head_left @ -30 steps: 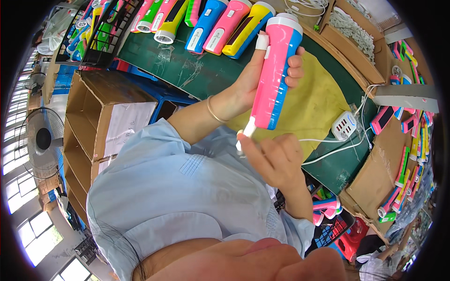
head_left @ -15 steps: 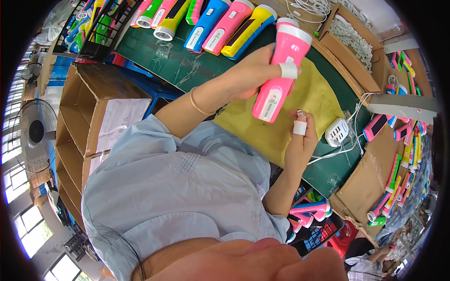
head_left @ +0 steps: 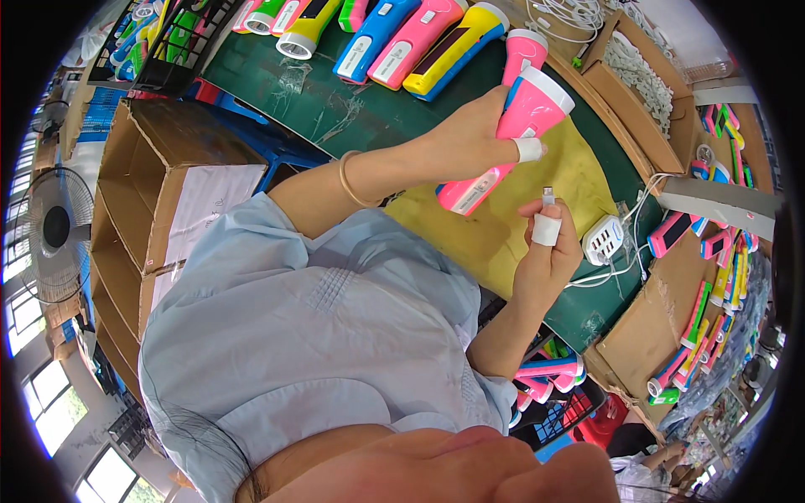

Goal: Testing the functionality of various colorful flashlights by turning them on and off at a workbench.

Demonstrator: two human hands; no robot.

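My left hand (head_left: 470, 138), with a bangle on the wrist and tape on one finger, grips a pink flashlight with a white head (head_left: 520, 117) and holds it tilted above a yellow cloth (head_left: 587, 180). My right hand (head_left: 549, 247), its fingertip taped too, pinches a small plug (head_left: 548, 195) on a white cable just below the flashlight's tail end. Plug and flashlight are apart. The cable runs to a white charger block (head_left: 604, 239) on the green table (head_left: 335, 105).
Another pink flashlight (head_left: 521, 52) lies beyond the held one, beside a row of blue, pink and yellow flashlights (head_left: 415, 38). Open cardboard boxes (head_left: 159, 193) stand at the left, a box of white cables (head_left: 641, 80) at the upper right. A fan (head_left: 54, 230) is at the far left.
The plug has come away from the flashlight's tail. My left hand has swung the flashlight up and to the right, while my right hand has stayed low with the plug.
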